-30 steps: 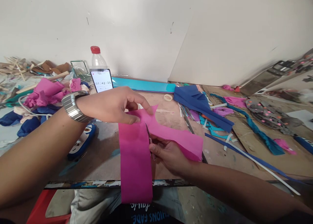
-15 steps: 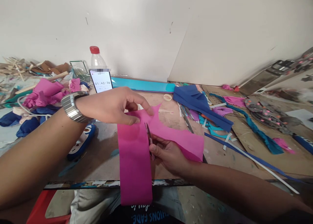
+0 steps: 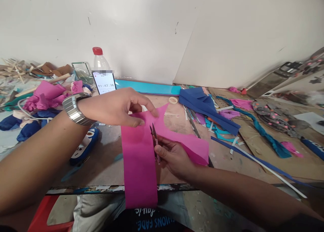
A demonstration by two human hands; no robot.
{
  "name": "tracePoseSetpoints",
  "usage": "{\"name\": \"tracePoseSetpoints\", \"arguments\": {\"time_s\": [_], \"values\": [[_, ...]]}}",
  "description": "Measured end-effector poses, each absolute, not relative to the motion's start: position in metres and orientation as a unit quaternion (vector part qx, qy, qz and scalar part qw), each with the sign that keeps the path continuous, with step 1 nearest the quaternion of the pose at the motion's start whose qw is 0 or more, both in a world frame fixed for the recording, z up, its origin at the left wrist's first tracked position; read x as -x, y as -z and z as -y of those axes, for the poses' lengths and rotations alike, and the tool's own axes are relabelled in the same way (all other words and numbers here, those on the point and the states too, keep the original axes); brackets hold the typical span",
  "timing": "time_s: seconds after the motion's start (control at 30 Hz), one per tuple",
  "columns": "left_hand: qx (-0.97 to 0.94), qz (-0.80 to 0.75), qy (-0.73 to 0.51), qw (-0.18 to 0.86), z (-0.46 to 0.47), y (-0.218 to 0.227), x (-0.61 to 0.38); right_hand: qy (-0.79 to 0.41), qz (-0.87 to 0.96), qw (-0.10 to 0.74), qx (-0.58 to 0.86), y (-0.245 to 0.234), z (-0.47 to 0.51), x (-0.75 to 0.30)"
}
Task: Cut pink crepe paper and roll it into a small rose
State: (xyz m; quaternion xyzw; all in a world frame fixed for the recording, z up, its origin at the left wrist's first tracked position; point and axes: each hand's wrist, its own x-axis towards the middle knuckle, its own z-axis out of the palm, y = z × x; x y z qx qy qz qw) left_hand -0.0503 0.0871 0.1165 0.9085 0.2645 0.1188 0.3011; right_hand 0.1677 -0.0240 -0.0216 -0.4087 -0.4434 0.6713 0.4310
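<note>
A long pink sheet [image 3: 140,171], crepe paper or thin cloth by its look, hangs over the table's front edge and is partly cut through. My left hand [image 3: 124,108] pinches its upper end between thumb and fingers. In my right hand [image 3: 177,157] are small scissors [image 3: 154,142], blades pointing away from me and slightly apart at the cut. To the right of the blades, a cut part of the sheet [image 3: 197,147] spreads over and behind my right hand. Some of the right fingers are hidden behind the scissors and the sheet.
A phone [image 3: 105,82] showing a timer leans on a red-capped bottle [image 3: 100,60]. A blue power strip [image 3: 86,146] lies under my left forearm. Folded blue material [image 3: 194,100], a cream ring [image 3: 173,100] and a white stick [image 3: 273,169] lie to the right; crumpled pink scraps [image 3: 45,93] lie left.
The scissor blades have parted a little and tilted more upright at the cut. The cut right part of the sheet has shifted slightly. My left hand keeps its pinch.
</note>
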Motion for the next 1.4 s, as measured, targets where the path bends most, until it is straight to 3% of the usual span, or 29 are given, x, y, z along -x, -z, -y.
{"name": "tracePoseSetpoints", "arguments": {"time_s": [1.4], "values": [[-0.921,-0.213,-0.11,0.306,-0.084,-0.105,0.036,-0.68,0.4,0.459,0.409,0.012,0.021,-0.157]]}}
